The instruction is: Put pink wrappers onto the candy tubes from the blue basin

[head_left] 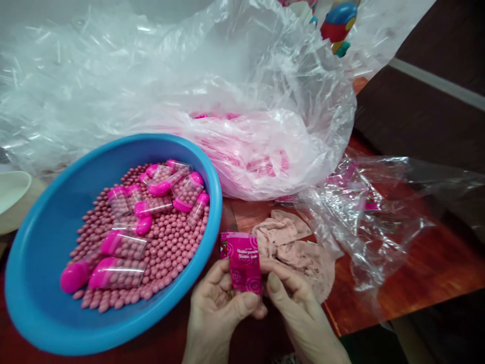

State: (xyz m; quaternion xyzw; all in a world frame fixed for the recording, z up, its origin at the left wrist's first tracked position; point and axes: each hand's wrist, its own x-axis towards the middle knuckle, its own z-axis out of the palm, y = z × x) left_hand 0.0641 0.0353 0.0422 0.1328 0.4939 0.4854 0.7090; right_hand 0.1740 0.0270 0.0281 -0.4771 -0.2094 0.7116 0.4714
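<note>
A small pink printed bubble gum label (244, 265) is upright between my two hands, just right of the blue basin (216, 202). My left hand (217, 306) is closed on its lower part, thumb in front and fingers behind. From the other side, my right hand (297, 308) pinches the label's right edge, its fingertips partly hidden. Inside the basin lie many pink balls (166, 242). Several clear containers with bright pink caps (121, 273) rest on top, most of them showing pink balls within.
Behind the basin spreads a large clear plastic bag (265, 136) with pink items inside. A crumpled beige cloth (303, 263) lies beyond my hands on the reddish table (379, 288). Clear film (364, 227) covers part of the right side. A pale bowl (15, 197) stands far left.
</note>
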